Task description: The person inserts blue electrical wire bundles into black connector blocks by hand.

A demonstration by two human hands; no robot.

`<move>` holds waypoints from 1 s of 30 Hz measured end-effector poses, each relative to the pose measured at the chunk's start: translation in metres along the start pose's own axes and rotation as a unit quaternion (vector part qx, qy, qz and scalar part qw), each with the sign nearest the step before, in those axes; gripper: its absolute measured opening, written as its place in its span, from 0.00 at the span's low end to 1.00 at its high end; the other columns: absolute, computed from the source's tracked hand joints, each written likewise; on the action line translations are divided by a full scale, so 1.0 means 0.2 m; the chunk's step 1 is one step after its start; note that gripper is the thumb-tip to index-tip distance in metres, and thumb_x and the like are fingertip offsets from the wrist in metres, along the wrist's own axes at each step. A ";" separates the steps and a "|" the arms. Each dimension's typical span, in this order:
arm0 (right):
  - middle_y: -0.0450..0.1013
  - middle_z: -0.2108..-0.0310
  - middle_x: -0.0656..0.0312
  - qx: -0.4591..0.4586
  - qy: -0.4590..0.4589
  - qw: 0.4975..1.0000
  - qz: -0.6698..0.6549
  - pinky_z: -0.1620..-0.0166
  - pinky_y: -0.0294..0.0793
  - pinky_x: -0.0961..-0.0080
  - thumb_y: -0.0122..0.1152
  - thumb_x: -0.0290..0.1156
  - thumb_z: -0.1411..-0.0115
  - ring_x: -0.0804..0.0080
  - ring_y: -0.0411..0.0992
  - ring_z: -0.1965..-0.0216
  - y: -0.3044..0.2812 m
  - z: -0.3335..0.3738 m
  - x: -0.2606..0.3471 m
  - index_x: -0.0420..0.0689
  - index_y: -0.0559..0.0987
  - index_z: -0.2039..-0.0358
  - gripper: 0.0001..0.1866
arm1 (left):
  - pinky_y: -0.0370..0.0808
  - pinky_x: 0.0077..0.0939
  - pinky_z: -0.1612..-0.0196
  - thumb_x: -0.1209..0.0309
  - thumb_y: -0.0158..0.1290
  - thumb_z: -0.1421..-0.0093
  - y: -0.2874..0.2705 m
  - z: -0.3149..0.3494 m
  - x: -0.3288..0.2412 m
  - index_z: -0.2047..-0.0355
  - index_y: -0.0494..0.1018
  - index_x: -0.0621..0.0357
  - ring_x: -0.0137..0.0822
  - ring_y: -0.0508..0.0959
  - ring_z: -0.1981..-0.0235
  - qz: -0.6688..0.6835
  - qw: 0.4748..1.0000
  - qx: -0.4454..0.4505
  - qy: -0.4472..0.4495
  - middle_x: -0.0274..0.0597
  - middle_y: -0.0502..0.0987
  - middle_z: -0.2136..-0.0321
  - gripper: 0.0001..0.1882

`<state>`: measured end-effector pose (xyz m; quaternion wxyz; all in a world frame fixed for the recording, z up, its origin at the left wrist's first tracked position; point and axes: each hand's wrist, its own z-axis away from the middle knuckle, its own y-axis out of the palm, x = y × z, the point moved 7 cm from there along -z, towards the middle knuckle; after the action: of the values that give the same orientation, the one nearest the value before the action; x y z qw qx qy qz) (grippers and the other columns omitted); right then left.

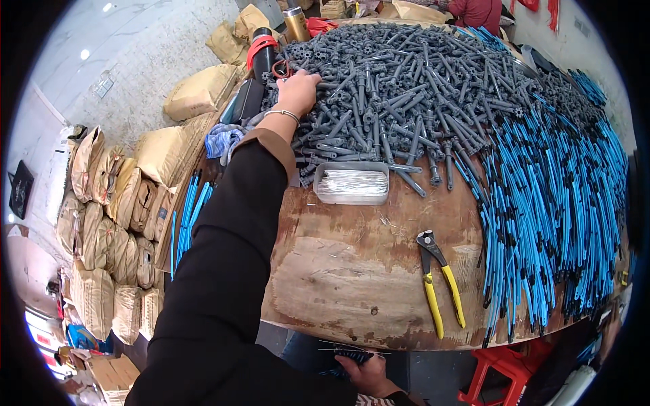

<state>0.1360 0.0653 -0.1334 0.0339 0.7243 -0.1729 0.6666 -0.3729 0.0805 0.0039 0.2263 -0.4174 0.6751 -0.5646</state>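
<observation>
My left hand point(298, 92) stretches to the far left edge of a big heap of grey plastic bolt-like pieces point(399, 88). Its fingers curl down, and anything inside them is hidden. Just beyond its knuckles shows the red loop handle point(280, 69) of what looks like scissors. Low at the table's front edge, my right hand point(369, 376) is closed around a dark bundle with blue bits point(351, 354). Thin pale wires cross that bundle. A clear plastic tub point(351, 199) of thin white wires stands before the heap. Yellow-handled cutting pliers point(439, 277) lie on the wood, jaws pointing away.
Blue strips with black ends point(542, 230) cover the right of the wooden table point(338, 284); several more lie at left. A black bottle point(263, 57) and a gold flask point(296, 24) stand at the back. Brown sacks point(112, 237) fill the left side. A red stool point(497, 375) stands below.
</observation>
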 end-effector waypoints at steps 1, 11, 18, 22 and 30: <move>0.75 0.74 0.55 0.012 0.010 1.000 -0.008 0.69 0.73 0.75 0.69 0.29 0.54 0.68 0.75 0.74 0.01 0.00 0.00 0.39 0.73 0.68 0.15 | 0.65 0.53 0.55 0.73 0.46 0.49 -0.06 0.03 0.02 0.50 0.62 0.51 0.47 0.72 0.55 -0.006 1.000 -0.013 -0.025 0.45 0.73 0.59 0.23; 0.73 0.80 0.57 0.005 -0.048 0.998 -0.040 0.75 0.72 0.75 0.68 0.29 0.54 0.70 0.73 0.79 0.09 0.14 0.06 0.38 0.70 0.69 0.17 | 0.73 0.22 0.62 0.81 0.54 0.49 -0.76 0.78 0.14 0.53 0.64 0.62 0.30 0.76 0.63 0.617 0.786 -0.014 0.013 0.40 0.73 0.61 0.21; 0.73 0.78 0.54 0.015 -0.087 0.996 -0.014 0.75 0.73 0.72 0.65 0.28 0.52 0.64 0.74 0.79 0.11 0.20 0.18 0.35 0.70 0.68 0.15 | 0.75 0.22 0.67 0.79 0.53 0.47 -0.81 1.76 -0.24 0.52 0.66 0.58 0.33 0.77 0.67 0.791 0.602 0.101 -0.038 0.50 0.71 0.55 0.21; 0.73 0.80 0.56 0.037 -0.033 0.999 -0.020 0.75 0.71 0.74 0.65 0.28 0.52 0.66 0.73 0.80 0.16 0.20 0.15 0.36 0.70 0.68 0.15 | 0.75 0.20 0.71 0.76 0.51 0.44 -0.57 2.08 -0.41 0.53 0.65 0.56 0.34 0.78 0.69 0.893 0.433 0.088 -0.089 0.52 0.71 0.55 0.17; 0.73 0.78 0.58 -0.006 -0.058 0.998 -0.009 0.73 0.70 0.77 0.63 0.26 0.50 0.70 0.73 0.77 0.16 0.23 0.16 0.38 0.70 0.67 0.12 | 0.75 0.22 0.67 0.75 0.47 0.41 -0.35 2.27 -0.57 0.54 0.63 0.55 0.37 0.78 0.68 0.932 0.318 0.145 -0.094 0.50 0.72 0.57 0.14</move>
<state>0.1718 0.0168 -0.1136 0.0343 0.7629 -0.1717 0.6223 0.0635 -0.0864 -0.0673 0.7220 0.4764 0.5010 -0.0269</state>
